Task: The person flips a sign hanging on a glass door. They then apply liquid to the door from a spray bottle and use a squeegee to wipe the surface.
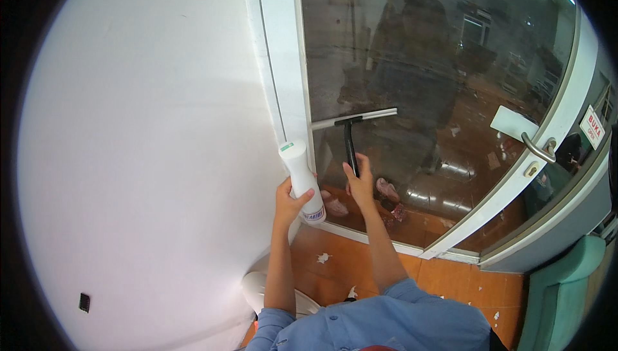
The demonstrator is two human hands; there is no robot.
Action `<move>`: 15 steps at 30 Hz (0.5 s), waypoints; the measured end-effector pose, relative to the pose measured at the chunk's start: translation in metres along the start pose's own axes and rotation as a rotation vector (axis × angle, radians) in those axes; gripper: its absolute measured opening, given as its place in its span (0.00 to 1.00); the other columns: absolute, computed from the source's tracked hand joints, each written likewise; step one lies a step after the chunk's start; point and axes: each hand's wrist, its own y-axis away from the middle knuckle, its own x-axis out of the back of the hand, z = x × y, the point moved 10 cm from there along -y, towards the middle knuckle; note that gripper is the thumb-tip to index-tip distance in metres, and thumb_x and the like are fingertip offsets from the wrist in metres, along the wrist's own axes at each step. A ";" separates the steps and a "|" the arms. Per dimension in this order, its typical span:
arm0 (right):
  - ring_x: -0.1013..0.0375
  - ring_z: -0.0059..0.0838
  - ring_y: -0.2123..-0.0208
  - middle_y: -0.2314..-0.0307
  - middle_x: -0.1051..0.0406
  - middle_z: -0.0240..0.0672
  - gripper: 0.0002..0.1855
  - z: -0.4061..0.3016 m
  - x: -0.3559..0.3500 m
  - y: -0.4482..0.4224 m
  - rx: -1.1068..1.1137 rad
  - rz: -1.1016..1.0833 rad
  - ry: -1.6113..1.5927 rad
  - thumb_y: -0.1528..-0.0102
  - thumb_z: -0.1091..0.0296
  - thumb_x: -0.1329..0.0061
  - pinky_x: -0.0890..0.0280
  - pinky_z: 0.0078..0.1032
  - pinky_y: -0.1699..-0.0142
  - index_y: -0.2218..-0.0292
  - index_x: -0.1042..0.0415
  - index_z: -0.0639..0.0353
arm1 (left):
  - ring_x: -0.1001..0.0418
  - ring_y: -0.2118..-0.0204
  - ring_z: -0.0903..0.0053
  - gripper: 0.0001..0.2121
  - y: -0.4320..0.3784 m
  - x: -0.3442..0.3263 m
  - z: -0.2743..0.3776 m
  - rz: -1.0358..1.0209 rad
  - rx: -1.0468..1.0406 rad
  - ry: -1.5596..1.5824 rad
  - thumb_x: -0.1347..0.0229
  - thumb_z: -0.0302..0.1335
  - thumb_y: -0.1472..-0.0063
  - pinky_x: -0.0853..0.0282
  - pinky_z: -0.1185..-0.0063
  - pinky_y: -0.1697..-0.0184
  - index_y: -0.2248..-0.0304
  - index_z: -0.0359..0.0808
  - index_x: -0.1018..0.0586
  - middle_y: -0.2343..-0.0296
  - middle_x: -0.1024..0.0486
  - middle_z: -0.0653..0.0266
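My left hand (pixel 292 203) is wrapped around a white plastic bottle (pixel 302 177), which is held nearly upright with a slight tilt beside the door frame. In my right hand (pixel 359 179) is the black handle of a window squeegee (pixel 367 116). Its long pale blade lies across the lower left part of a glass door pane (pixel 410 75), near the white frame. Whether the blade touches the glass I cannot tell. Dim reflections show in the pane.
A white wall (pixel 154 133) fills the left side. The door has a metal lever handle (pixel 538 148). White scraps (pixel 323 258) lie on the orange tiled floor (pixel 314 240). At the lower right stands a green padded seat (pixel 555 293); a white rounded container (pixel 253 288) is by the wall.
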 end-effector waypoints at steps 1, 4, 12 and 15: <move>0.32 0.24 0.78 0.79 0.32 0.35 0.21 -0.004 0.008 0.005 -0.113 -0.037 0.037 0.49 0.63 0.46 0.37 0.24 0.71 0.57 0.37 0.60 | 0.28 0.63 0.79 0.15 0.002 0.005 0.001 0.009 0.003 -0.012 0.42 0.24 0.51 0.35 0.78 0.57 0.61 0.31 0.24 0.66 0.23 0.63; 0.28 0.36 0.74 0.76 0.29 0.40 0.18 -0.058 0.019 -0.014 0.204 -0.055 0.379 0.54 0.65 0.44 0.35 0.29 0.68 0.61 0.32 0.58 | 0.28 0.62 0.78 0.18 0.003 0.005 -0.001 0.004 0.005 -0.037 0.42 0.36 0.50 0.35 0.77 0.56 0.62 0.32 0.23 0.65 0.24 0.63; 0.27 0.42 0.73 0.75 0.27 0.40 0.15 -0.239 -0.054 -0.084 0.759 -0.217 0.947 0.53 0.65 0.48 0.33 0.34 0.67 0.60 0.27 0.48 | 0.28 0.64 0.78 0.16 -0.001 -0.006 0.005 0.001 -0.006 -0.017 0.42 0.28 0.50 0.34 0.78 0.58 0.61 0.31 0.23 0.67 0.24 0.63; 0.27 0.40 0.74 0.76 0.28 0.39 0.18 -0.239 -0.064 -0.088 0.798 -0.263 1.035 0.53 0.65 0.48 0.33 0.33 0.68 0.58 0.27 0.44 | 0.27 0.65 0.79 0.15 0.003 -0.018 0.006 -0.003 0.043 0.074 0.42 0.24 0.50 0.34 0.78 0.58 0.61 0.30 0.24 0.67 0.24 0.63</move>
